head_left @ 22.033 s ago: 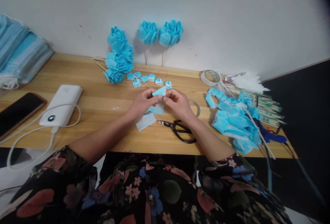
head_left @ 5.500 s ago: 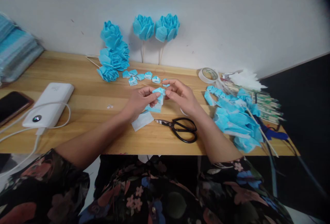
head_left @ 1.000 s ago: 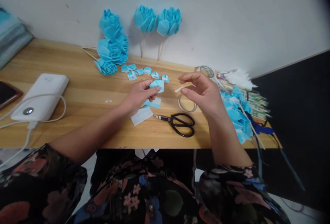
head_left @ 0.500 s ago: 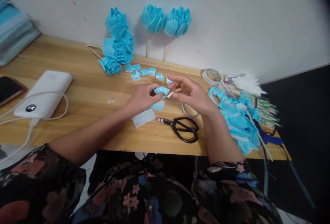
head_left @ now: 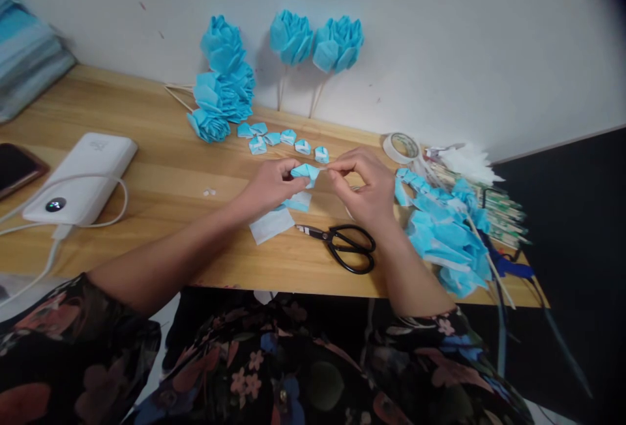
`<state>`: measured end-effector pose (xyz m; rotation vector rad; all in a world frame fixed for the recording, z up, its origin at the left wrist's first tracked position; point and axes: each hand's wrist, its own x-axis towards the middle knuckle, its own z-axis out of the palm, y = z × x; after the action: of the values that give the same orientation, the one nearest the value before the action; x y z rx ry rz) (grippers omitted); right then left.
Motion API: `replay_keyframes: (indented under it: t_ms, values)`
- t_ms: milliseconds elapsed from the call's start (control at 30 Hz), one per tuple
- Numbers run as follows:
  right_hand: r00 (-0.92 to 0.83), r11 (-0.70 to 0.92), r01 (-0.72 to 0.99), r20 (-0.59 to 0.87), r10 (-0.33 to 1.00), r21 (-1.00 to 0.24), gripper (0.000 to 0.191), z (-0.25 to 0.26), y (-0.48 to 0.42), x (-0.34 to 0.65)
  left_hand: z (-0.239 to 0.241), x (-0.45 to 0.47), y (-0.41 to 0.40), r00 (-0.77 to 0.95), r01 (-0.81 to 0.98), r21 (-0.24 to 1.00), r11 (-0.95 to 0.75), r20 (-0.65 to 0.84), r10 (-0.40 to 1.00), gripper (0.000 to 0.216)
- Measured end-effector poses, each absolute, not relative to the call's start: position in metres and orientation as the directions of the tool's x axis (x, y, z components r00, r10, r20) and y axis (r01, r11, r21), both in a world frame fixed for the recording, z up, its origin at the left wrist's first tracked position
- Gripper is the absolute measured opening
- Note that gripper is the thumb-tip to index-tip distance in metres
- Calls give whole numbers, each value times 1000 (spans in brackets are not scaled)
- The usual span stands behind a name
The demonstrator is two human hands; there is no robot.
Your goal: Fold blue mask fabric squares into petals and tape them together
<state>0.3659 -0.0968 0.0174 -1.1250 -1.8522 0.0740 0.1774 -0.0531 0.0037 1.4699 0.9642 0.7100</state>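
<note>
Between the thumb and fingers of my left hand (head_left: pixel 278 178) is a small folded blue paper petal (head_left: pixel 307 173). At its right corner my right hand (head_left: pixel 364 184) pinches, thumb against forefinger, what looks like a thin white strip of tape, mostly hidden by the fingertips. Just beyond lie several folded blue petals (head_left: pixel 302 146) in a loose row. Under my hands are pale blue paper squares (head_left: pixel 272 225), and black-handled scissors (head_left: pixel 342 242) rest nearer the desk's front edge. A tape roll beside my right hand is largely covered by it.
Finished blue paper flowers (head_left: pixel 222 96) on sticks stand and lie along the wall. To the right are another tape roll (head_left: pixel 401 148), crumpled blue paper (head_left: pixel 447 242) and green-white packets (head_left: pixel 506 216). A white power bank (head_left: pixel 81 177) with a cable and a phone (head_left: pixel 18 167) sit left.
My right hand has closed from a loose, spread pose into a pinch at the petal's corner. The white strip that showed by its thumb is now barely visible. The left hand keeps its hold.
</note>
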Motion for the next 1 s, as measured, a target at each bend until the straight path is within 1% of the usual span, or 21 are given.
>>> replay_keyframes:
  t_ms: [100, 200, 367, 467, 567, 733, 900, 1000]
  values:
    - [-240, 631, 717, 745, 623, -296, 11, 14, -96, 365, 8, 178, -55, 470, 163, 985, 54, -126, 874, 13]
    - [-305, 643, 750, 781, 545, -156, 12, 11, -95, 366, 11, 178, -56, 465, 170, 984, 58, -132, 875, 15]
    - [-365, 667, 744, 816, 449, -34, 16, 10, -94, 366, 12, 178, -56, 456, 191, 980, 51, -135, 880, 20]
    - [-397, 664, 747, 812, 428, 16, 15, 9, -94, 365, 10, 178, -55, 460, 184, 981, 66, -145, 876, 20]
    - [-408, 637, 770, 799, 441, 41, 14, 8, -94, 363, 8, 178, -54, 462, 178, 981, 78, -153, 874, 21]
    - [-416, 630, 776, 783, 462, 40, 14, 6, -94, 361, 8, 178, -54, 470, 136, 985, 106, -159, 868, 21]
    - [-416, 641, 768, 771, 483, 13, 14, 4, -93, 362, 9, 179, -54, 486, 54, 987, 152, -159, 859, 21]
    - [-405, 640, 768, 747, 527, -36, 16, 2, -94, 362, 8, 179, -53, 497, -2, 985, 171, -147, 855, 18]
